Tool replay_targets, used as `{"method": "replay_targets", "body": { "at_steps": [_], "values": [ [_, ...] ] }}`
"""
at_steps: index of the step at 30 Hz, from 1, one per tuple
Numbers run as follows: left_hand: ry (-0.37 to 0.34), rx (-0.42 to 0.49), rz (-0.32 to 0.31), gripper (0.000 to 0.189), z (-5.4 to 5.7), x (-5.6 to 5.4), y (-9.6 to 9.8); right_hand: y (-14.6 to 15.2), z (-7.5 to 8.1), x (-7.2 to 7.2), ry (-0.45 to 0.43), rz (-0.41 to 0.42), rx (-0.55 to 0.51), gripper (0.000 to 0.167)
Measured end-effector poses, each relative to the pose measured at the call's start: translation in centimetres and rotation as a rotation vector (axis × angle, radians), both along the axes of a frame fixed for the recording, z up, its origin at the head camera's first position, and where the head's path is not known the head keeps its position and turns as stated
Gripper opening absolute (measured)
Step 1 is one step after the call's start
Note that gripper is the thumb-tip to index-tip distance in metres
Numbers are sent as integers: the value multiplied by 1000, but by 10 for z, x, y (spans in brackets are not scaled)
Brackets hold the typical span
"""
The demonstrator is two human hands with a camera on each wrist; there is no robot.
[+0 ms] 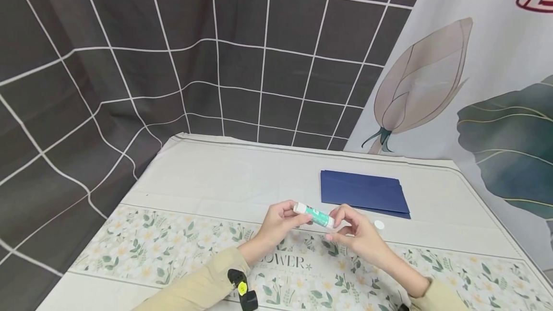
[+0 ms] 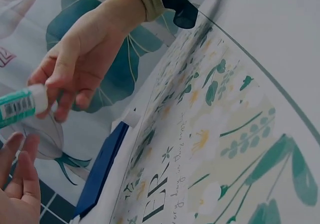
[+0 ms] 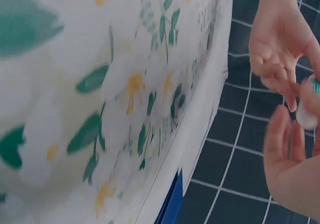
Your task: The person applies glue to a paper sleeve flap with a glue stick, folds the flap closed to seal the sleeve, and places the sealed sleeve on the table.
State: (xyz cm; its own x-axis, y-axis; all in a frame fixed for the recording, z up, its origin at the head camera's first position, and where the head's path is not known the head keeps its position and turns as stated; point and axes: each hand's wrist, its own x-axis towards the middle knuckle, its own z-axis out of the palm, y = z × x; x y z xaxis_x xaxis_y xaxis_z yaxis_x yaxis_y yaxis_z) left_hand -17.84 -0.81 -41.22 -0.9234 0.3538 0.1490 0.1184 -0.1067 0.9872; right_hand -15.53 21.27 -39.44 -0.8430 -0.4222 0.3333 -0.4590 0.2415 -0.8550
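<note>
A green and white glue stick [image 1: 317,216] is held above the table, slanting down to the right. My left hand [image 1: 278,224] grips the tube between thumb and fingers near its upper white end. At the lower white end, the thumb and fingers of my right hand [image 1: 356,234] pinch the stick. The left wrist view shows a barcode on the glue stick [image 2: 17,107], with the right hand [image 2: 82,53] at its white end. In the right wrist view, the glue stick's white end [image 3: 306,118] is partly covered by fingers. A small white cap [image 1: 378,224] stands on the table.
A stack of dark blue folded sheets [image 1: 365,191] lies behind the right hand, close to the cap. The table's flowered cloth [image 1: 173,244] has printed lettering below the hands. Dark checked curtain hangs behind, and a leaf-printed curtain [image 1: 419,85] hangs at the right.
</note>
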Motion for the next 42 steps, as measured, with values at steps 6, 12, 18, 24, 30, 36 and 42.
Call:
{"method": "replay_targets", "body": {
  "at_steps": [6, 12, 18, 24, 30, 36, 42],
  "values": [
    [-29, 11, 40, 23, 2, 0, -1, 22, 5, -10, 58, -135, 307, 18],
    [-18, -27, 21, 25, 2, 2, -4, 53, 7, -17, 116, -397, 753, 25],
    [10, -70, -5, 32, 2, 4, -6, 71, 1, -17, -17, -442, 902, 29],
    [13, -125, 25, 35, 4, 4, -6, 77, -4, -18, -48, -439, 899, 25],
    [14, -202, 50, 38, 6, 4, -8, 78, -8, -21, -69, -447, 897, 20],
    [27, -286, 42, 35, 6, 4, -13, 79, -11, -22, -86, -451, 874, 20],
    [63, -368, 61, 35, 7, 5, -18, 77, -9, -23, -87, -445, 858, 21]
  ]
}}
